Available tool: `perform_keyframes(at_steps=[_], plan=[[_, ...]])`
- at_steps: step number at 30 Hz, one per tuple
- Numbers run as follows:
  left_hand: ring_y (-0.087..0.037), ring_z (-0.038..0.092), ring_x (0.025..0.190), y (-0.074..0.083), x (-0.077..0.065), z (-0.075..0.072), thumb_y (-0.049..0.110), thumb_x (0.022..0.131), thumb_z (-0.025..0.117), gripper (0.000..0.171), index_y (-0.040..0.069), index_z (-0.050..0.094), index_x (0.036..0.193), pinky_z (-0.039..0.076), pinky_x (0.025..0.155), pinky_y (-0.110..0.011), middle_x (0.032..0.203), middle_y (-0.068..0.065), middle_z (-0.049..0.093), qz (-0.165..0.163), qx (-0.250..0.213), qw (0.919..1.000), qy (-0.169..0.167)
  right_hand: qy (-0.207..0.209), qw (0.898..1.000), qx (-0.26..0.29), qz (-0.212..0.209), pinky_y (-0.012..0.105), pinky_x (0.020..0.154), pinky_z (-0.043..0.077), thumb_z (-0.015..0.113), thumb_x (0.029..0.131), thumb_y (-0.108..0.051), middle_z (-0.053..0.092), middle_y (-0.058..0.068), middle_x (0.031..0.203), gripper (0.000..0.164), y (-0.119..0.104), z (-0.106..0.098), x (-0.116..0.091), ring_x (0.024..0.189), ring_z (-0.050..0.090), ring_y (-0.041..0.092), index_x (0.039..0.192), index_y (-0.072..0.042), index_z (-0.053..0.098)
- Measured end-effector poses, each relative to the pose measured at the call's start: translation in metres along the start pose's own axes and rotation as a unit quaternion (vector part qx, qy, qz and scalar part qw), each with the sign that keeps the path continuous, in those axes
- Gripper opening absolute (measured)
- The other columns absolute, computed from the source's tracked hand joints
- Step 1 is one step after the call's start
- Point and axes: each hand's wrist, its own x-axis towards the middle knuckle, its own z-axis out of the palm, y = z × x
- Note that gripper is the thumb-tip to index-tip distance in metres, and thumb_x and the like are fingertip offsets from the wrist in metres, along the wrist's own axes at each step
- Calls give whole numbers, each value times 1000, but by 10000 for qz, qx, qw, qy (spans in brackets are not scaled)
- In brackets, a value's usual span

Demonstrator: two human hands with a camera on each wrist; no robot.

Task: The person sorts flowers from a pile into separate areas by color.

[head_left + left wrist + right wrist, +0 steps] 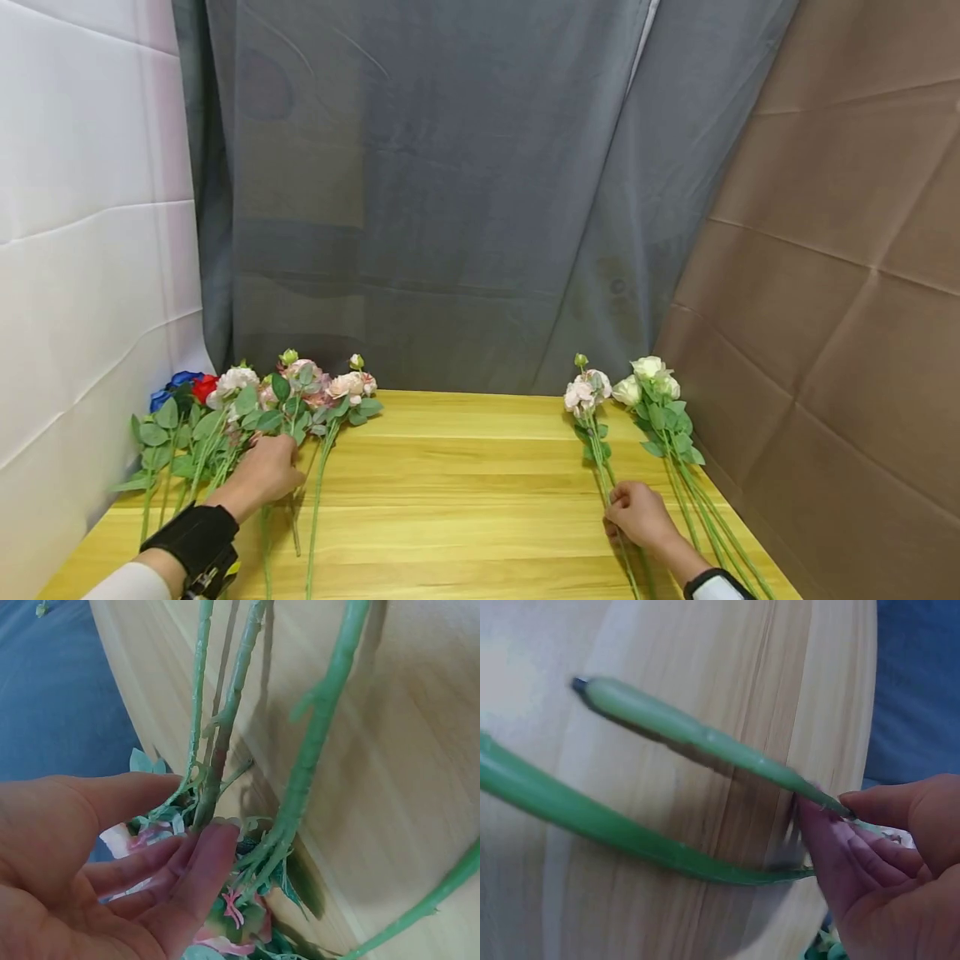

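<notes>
My left hand (270,471) reaches in among the flowers on the left, its fingertips partly hidden in the head view. In the left wrist view its thumb and fingers close round a brownish-green flower stem (234,690), with pink blooms below. A thicker green stem (319,727) runs beside the fingers. On the right, a pale pink flower (588,392) lies with its bloom toward the back, and my right hand (637,512) pinches its green stem (705,739) between thumb and fingers. Another green stem (622,825) passes just beside that hand.
White roses (651,379) with long stems lie right of my right hand. Blue roses (180,383), a red rose (204,387) and a peach-pink flower (348,386) lie on the left of the wooden table (450,492). A grey curtain (450,208) hangs behind.
</notes>
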Motion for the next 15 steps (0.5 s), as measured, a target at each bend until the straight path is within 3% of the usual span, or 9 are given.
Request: perform_keyframes(at_steps=[3, 10, 15], plan=[[-16, 25, 59, -1, 3, 2, -6, 74, 67, 37, 12, 34, 71, 22, 57, -32, 69, 1, 20, -42, -32, 10000, -19, 210, 9977, -598, -234, 32, 56, 49, 66, 85, 3, 58, 5, 73, 8, 0, 0, 2, 63, 57, 18, 93, 3, 65], [-21, 41, 63, 0, 5, 7, -16, 77, 59, 19, -2, 54, 88, 31, 57, -34, 73, -9, 49, 6, -52, 9999, -97, -13, 9997, -175, 144, 34, 51, 55, 70, 89, 0, 59, 13, 83, 18, 4, 1, 0, 61, 63, 22, 104, 6, 63], [-21, 42, 62, 10, 3, 12, -11, 80, 62, 14, -3, 56, 90, 33, 56, -34, 70, -9, 48, 280, 79, 9995, 152, -45, 9996, -205, 185, 33, 51, 53, 71, 90, -1, 59, 13, 86, 16, 7, 0, -2, 62, 62, 22, 103, 4, 64]])
